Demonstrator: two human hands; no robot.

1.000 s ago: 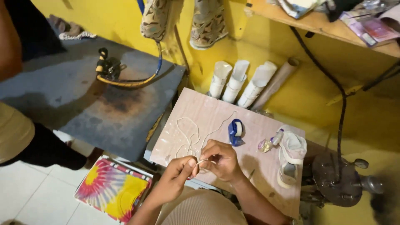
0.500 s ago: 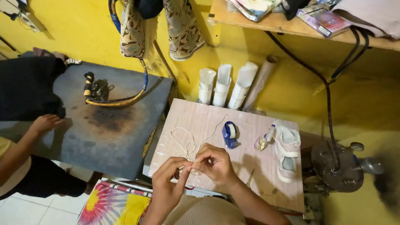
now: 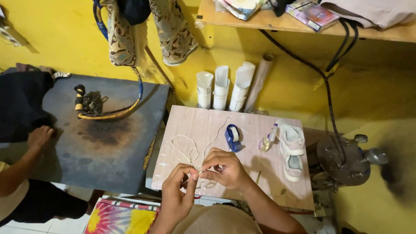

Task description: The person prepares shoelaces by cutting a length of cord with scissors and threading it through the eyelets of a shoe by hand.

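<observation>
Over the near edge of a pale wooden board [image 3: 208, 119], my left hand [image 3: 179, 190] and my right hand [image 3: 225, 168] meet, both pinching a thin white thread [image 3: 187, 143]. The thread loops across the board toward a blue thread spool [image 3: 233, 137]. A small white and grey shoe [image 3: 292, 149] lies at the board's right side, beside a small tube-like item [image 3: 267, 139]. What sits between the fingertips is too small to make out.
A dark scorched table [image 3: 99, 143] stands left, with a striped strap and buckle [image 3: 89, 104]; another person's hand [image 3: 39, 138] rests on it. White rolls [image 3: 222, 89] lean on the yellow wall. A round metal machine part [image 3: 344, 160] sits right, a tie-dye cloth [image 3: 117, 219] below.
The view has shifted right and down. My hands stay together on the thread at the board's near edge. The other person's hand came to rest on the dark table.
</observation>
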